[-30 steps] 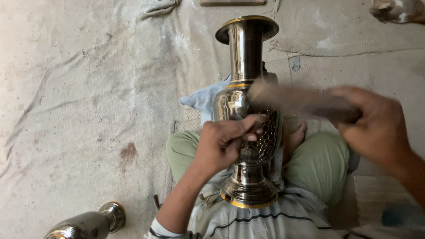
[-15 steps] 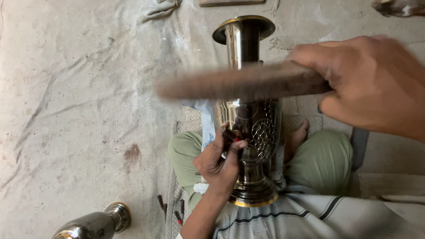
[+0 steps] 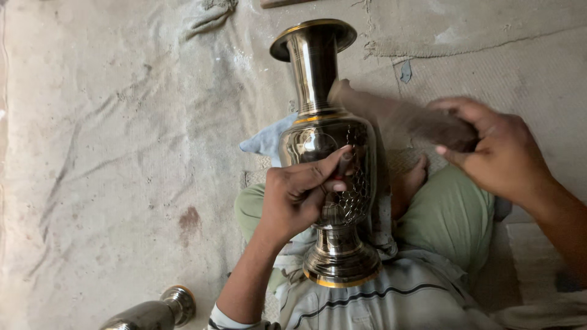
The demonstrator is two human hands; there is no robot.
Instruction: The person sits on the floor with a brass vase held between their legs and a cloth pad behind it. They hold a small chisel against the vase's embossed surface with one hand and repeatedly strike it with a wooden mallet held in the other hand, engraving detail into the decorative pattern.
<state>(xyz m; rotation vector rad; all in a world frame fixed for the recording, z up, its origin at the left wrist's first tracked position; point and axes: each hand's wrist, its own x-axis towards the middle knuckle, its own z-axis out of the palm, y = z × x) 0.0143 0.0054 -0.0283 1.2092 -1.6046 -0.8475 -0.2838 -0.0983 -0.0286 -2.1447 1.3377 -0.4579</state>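
- Across the person's lap, seen from the head camera, a tall metal vase is lying with its foot against the striped shirt and its flared mouth pointing away over the cloth-covered floor.
- Part of the vase belly is already carrying a chased net-like pattern on the side near the left hand; the polished neck and the rest of the belly are showing no such marks, so I judge the work partly done with much surface left.
- The left hand is resting on the belly, its fingers closed narrowly around a small thin tool whose tip is touching the patterned area.
- The right hand is gripping a dark wooden mallet, blurred, its fingers wrapped tight around the handle; the far end is lying just beside the vase shoulder.
- A pale blue rag is sitting under the vase, and a second metal piece is lying well apart at the lower left.
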